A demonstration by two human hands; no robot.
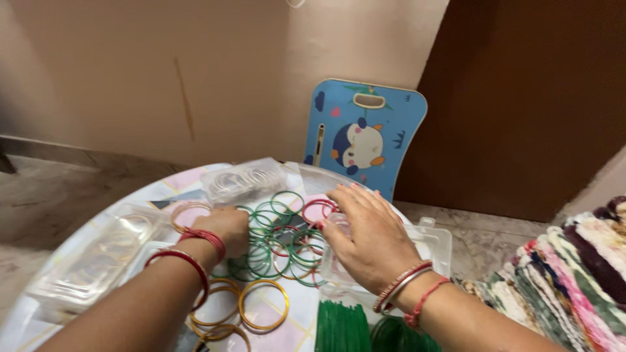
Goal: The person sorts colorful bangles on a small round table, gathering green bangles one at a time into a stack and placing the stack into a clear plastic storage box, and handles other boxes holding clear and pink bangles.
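While both hands work over the table: the lines below run from the fingers outward.

Left hand fingers: the left hand (pixel 228 225) is curled down into the heap of green bangles (pixel 277 244); its fingertips are hidden among them, so whether they grip one cannot be told.

Right hand fingers: the right hand (pixel 368 238) lies palm down with fingers (pixel 342 195) spread and loosely bent, resting on a clear plastic box (pixel 433 244) and reaching the pink-red bangles (pixel 317 210) at the heap's far edge; nothing is seen pinched.

Wrists: red bangles (pixel 195 251) on the left wrist, thin bangles and a red thread (pixel 417 293) on the right.

Bangles, place: green ones lie loose at the middle of the table (pixel 186 179), between the hands; gold bangles (pixel 261 306) lie nearer the body.

Green stacks: two packed stacks of dark green bangles (pixel 342 329) at the near edge, below the right wrist.

Clear packages: one transparent box holding pale bangles (pixel 244 181) beyond the heap; another clear tray (pixel 98 257) left of the left arm.

Board: a blue board with a penguin picture (pixel 362 140) leans on the wall behind.

Cloth: a striped woven cloth (pixel 574 280) at right.
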